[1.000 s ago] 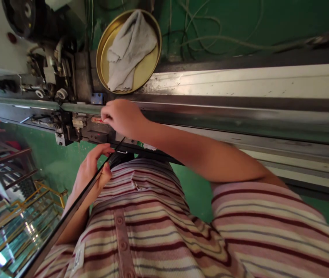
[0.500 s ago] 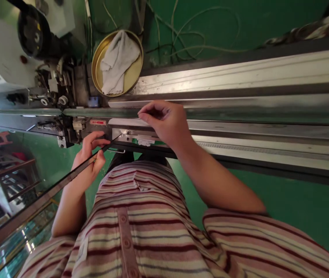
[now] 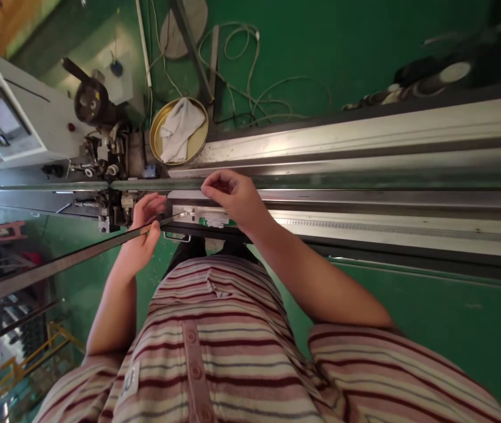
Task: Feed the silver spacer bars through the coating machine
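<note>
Gripping a long thin metal strip point(image 3: 65, 263) between thumb and fingers, the left hand point(image 3: 143, 230) sits just near of the machine's long steel rail point(image 3: 365, 170), with the strip's tip reaching right to a small bracket point(image 3: 192, 214) on the machine's near edge. The strip runs from that tip away to the left and nearer, past the left forearm. The right hand point(image 3: 233, 197) rests on the rail just right of the left hand, fingers curled in and pinched narrowly at the rail's edge; whether it holds anything small there cannot be told. Left of both hands stands the dark machine head point(image 3: 109, 170) with rollers and a black wheel. On the far side of the rail a round brass tray point(image 3: 157, 126) holds a grey cloth point(image 3: 179, 129). Loose cables point(image 3: 250, 76) lie on the green floor point(image 3: 365, 41) beyond. A striped shirt point(image 3: 233, 352) fills the near part of the view.
</note>
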A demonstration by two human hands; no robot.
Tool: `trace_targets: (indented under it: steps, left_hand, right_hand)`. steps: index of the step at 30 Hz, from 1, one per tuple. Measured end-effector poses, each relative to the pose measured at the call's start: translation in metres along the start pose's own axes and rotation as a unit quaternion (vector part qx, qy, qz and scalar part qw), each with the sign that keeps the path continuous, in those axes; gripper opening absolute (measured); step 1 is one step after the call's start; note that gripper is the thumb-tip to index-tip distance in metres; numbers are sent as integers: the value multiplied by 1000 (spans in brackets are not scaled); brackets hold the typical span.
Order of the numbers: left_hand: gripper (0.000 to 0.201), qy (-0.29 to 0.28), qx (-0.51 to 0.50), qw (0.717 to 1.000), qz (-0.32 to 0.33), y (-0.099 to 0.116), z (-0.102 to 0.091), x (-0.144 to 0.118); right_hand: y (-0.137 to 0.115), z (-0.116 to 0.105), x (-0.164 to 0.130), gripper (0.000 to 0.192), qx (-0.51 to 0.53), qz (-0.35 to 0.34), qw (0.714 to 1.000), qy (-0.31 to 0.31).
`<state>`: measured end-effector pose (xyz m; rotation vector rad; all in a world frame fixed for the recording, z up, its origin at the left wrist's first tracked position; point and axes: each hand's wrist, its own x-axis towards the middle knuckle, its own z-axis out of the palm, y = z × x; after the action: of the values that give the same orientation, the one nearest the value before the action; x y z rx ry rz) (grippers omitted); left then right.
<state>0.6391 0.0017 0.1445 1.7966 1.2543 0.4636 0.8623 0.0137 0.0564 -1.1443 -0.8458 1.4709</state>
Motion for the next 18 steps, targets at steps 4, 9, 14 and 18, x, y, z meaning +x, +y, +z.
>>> trace_targets:
  steps: [4, 9, 14, 18]
  left_hand:
    - [47, 14, -26, 999, 21, -1, 2, -2]
    - [45, 12, -22, 999, 42, 0, -1, -7]
    - [46, -14, -38, 998, 52, -1, -6, -10]
    - [49, -15, -44, 998, 53, -4, -6, -11]
  right_hand:
    - [-11, 9, -7, 18, -4, -31, 999, -33]
    - [4, 24, -24, 28, -86, -73, 984, -141]
    - [38, 51, -40, 48, -104, -117, 971, -182]
    - [52, 66, -47, 45, -84, -128, 975, -160]
